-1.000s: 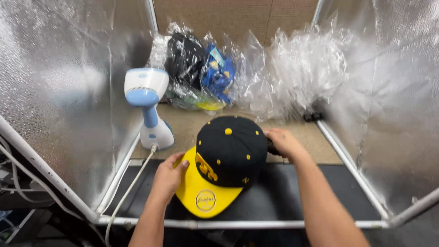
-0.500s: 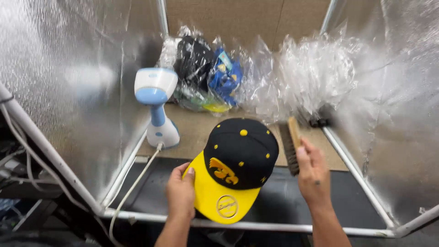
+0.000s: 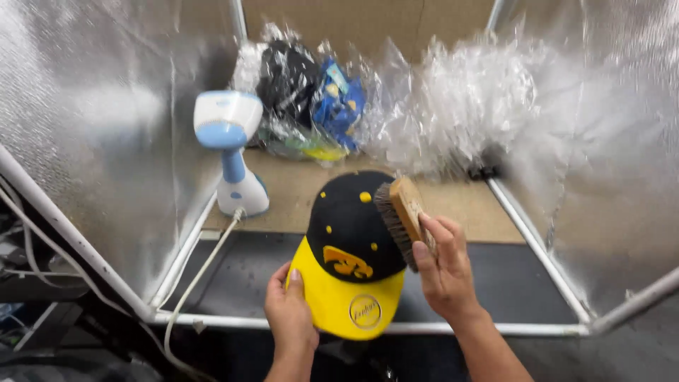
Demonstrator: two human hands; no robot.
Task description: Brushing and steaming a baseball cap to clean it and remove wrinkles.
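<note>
Right, live from the head cam:
Cap: black crown w/ yellow dots, yellow brim, cap (image 3: 350,240) sits centre frame, brim toward the person, crown toward the back of the booth, over the dark mat (image 3: 509,283).
Left hand: left hand (image 3: 290,311) at the brim's left edge, fingers curled on it, thumb on top of the yellow. Pinching the brim.
Right hand: right hand (image 3: 442,265) wrapped round a wooden brush (image 3: 402,216), fingers pressed together along the wood back, thumb on the near side.
Brush: bristles dark, facing left, touching the crown's right side. Handle tilted up and away.
Steamer: white and blue handheld steamer (image 3: 230,152) upright on the tan floor of the booth, left of the cap, apart from it. Its cord (image 3: 201,272) runs down past the frame.
Bags: clear plastic bags (image 3: 453,106) piled at the back wall; one holds black and blue stuff, just behind the steamer.
Walls: silver foil walls (image 3: 85,120) both sides, white tube frame (image 3: 537,244) round the edges.
</note>
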